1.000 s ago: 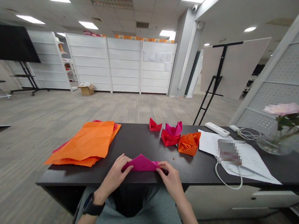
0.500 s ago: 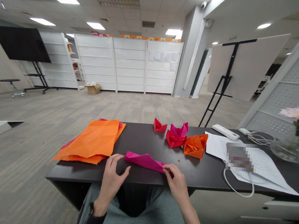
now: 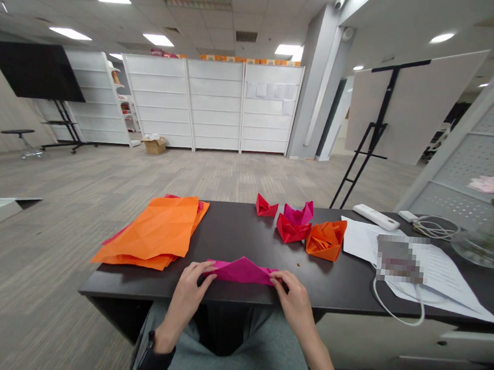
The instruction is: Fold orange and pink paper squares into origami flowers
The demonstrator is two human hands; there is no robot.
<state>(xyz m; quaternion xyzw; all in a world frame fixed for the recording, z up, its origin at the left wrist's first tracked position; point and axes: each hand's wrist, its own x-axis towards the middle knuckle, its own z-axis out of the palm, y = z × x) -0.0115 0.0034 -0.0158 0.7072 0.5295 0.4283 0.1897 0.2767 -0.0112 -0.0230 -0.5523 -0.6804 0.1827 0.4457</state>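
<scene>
A folded magenta paper lies across the front of the dark table, long and low with a peak in its middle. My left hand pinches its left end between thumb and fingers. At the right end, my right hand grips the paper the same way. Behind it are folded paper boats: a small red one, a magenta one set in a red one, and an orange one. To the left, orange paper sheets are stacked over red ones.
White printed sheets lie on the table at right, under a blurred-out object with a white cable. A white power strip, coiled cable and glass vase with a pink flower stand farther right.
My left hand, open beside the paper before, has closed on its left end. The paper has turned level, facing me squarely, its peak now centred. My right hand keeps its hold.
</scene>
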